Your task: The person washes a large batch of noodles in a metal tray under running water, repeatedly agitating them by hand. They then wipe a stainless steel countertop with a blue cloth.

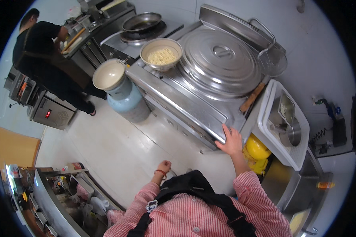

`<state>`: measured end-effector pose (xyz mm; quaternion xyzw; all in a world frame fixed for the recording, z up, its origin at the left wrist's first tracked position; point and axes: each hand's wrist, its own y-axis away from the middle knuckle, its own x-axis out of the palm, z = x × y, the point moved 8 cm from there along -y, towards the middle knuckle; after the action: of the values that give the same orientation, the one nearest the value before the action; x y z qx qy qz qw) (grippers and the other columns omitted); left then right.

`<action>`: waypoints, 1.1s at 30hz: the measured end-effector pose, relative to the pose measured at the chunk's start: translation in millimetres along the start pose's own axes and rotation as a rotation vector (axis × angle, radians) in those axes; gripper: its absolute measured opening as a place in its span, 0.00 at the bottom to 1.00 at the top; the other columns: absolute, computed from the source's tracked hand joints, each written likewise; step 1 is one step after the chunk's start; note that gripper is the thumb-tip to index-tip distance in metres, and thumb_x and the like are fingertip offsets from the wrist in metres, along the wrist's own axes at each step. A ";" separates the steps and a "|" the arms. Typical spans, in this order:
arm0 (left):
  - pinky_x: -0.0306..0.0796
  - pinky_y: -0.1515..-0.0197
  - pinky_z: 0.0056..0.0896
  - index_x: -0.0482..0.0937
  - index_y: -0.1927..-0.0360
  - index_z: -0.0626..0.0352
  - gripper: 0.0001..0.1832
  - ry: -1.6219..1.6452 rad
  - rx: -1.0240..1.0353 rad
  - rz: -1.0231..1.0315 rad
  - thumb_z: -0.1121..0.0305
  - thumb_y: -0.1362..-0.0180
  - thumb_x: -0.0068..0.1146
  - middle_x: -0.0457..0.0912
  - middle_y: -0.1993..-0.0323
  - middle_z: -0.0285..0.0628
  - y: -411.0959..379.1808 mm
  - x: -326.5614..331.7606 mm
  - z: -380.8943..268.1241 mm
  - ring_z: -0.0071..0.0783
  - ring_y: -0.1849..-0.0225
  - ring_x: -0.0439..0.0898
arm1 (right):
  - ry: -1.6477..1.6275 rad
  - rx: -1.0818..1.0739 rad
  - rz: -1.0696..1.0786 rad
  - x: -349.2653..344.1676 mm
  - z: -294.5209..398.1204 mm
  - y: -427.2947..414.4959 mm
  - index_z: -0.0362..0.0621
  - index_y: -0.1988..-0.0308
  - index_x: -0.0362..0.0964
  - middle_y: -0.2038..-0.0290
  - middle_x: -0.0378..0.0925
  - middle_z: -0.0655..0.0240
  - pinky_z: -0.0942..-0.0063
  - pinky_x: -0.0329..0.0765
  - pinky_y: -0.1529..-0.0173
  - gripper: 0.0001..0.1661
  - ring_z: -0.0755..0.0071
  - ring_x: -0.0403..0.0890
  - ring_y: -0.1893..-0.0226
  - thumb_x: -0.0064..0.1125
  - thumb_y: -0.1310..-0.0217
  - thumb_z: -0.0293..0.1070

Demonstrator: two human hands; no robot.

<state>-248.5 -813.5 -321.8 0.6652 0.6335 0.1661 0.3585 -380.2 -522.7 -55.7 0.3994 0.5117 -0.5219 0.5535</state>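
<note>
My right hand point(232, 140) rests with spread fingers on the front right corner of a stainless steel cooker point(192, 112). On that cooker sits a large round metal lid point(206, 63) over its pot. A bowl of noodles point(161, 56) stands at the cooker's left corner. Low over the floor, my left hand point(165, 166) hangs with curled fingers and a red band at the wrist; I see nothing in it. A wooden-handled tool point(253, 97) lies right of the lid, beyond my right hand.
A cream bowl point(109, 74) sits atop a blue gas cylinder point(129, 102). A frying pan point(141, 22) is on a burner. A white basket point(296, 157) with metal containers stands at right. At far left a person point(44, 56) in black works at a counter. An open-topped cabinet point(83, 189) holds bags.
</note>
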 end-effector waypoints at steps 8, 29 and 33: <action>0.67 0.64 0.34 0.74 0.75 0.59 0.13 -0.353 0.037 -0.073 0.61 0.57 0.43 0.74 0.75 0.51 -3.4 -7.0 28.3 0.45 0.69 0.73 | -0.029 -0.008 -0.013 -4.7 0.2 -0.6 0.56 0.49 0.54 0.58 0.61 0.56 0.64 0.58 0.54 0.43 0.57 0.61 0.56 0.59 0.71 0.50; 0.67 0.70 0.30 0.75 0.72 0.62 0.15 -0.289 -0.013 -0.158 0.62 0.58 0.45 0.75 0.77 0.45 40.1 -54.1 59.1 0.35 0.74 0.74 | -0.055 0.009 0.000 2.5 -0.9 3.5 0.51 0.49 0.53 0.60 0.60 0.56 0.63 0.55 0.52 0.46 0.57 0.59 0.56 0.59 0.74 0.49; 0.68 0.75 0.30 0.74 0.71 0.63 0.15 -0.290 0.006 -0.151 0.62 0.58 0.46 0.75 0.81 0.43 45.1 -57.3 64.2 0.31 0.79 0.74 | -0.041 0.020 0.011 5.4 -1.8 3.6 0.52 0.49 0.53 0.60 0.60 0.56 0.63 0.55 0.52 0.46 0.57 0.59 0.56 0.59 0.74 0.49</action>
<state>-180.7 -883.1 -321.6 0.6338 0.6239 0.0390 0.4556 -377.2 -521.3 -61.6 0.3969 0.4928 -0.5321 0.5626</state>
